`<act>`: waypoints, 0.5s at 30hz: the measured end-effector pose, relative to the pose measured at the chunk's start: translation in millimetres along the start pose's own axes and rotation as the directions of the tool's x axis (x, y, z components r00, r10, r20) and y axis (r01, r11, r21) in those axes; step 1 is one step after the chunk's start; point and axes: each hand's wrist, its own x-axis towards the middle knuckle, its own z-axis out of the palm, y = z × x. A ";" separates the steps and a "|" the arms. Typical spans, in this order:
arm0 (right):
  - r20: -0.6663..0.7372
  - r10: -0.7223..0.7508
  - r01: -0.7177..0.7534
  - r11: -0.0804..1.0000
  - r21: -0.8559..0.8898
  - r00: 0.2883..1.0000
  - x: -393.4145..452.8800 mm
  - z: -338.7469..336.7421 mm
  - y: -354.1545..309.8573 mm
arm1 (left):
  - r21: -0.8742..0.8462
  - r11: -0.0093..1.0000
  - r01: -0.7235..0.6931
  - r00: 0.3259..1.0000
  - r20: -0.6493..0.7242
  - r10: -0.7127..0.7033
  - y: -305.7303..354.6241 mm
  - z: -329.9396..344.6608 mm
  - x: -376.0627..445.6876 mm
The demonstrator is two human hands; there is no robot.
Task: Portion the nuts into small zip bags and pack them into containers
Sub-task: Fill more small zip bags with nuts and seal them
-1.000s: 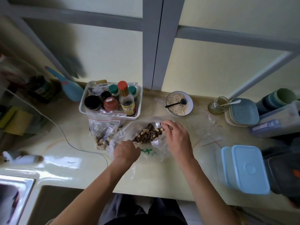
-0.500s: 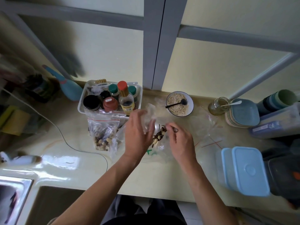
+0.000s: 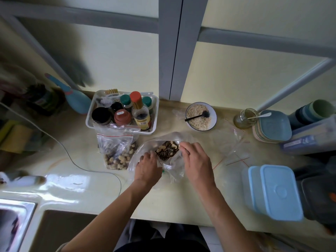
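Note:
A large clear plastic bag [image 3: 171, 170] lies on the counter, holding mixed nuts and striped seeds [image 3: 167, 150]. My left hand [image 3: 148, 167] grips the bag's near left edge. My right hand [image 3: 196, 161] pinches the bag's right side by the nuts; whether it also holds a spoon is hidden. A filled small zip bag [image 3: 118, 151] with a red seal leans beside them on the left. Light blue lidded containers [image 3: 272, 191] stand at the right.
A white tray of condiment bottles [image 3: 122, 113] sits behind the zip bag. A bowl of oats [image 3: 201, 116] with a black spoon, a glass jar [image 3: 244, 118], stacked plates [image 3: 272, 127] and empty zip bags [image 3: 231, 140] fill the back right. A sink [image 3: 16, 222] lies lower left.
My left hand was raised over the bag half a second ago; it has come back down to the bag's near left edge. The nuts now show between both hands again.

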 end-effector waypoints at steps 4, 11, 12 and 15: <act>-0.111 0.001 -0.022 0.982 -0.187 0.994 -3.1 -1.2 -10.1 | -0.049 0.987 -0.155 0.986 0.053 0.157 -2.6 4.0 -0.3; -0.072 -0.144 0.134 0.984 -0.120 0.987 -2.5 2.1 -18.8 | -0.084 0.996 0.004 1.000 -0.020 -0.006 -0.9 11.7 -3.2; -0.065 -0.169 0.160 0.979 -0.126 0.983 -1.7 4.2 -21.1 | -0.085 0.996 0.024 0.999 -0.038 -0.027 -1.4 12.2 -3.4; 0.008 -0.120 0.120 0.993 -0.019 0.993 -2.8 13.1 -25.9 | -0.121 0.991 0.056 0.995 -0.071 -0.065 -4.3 13.6 -4.6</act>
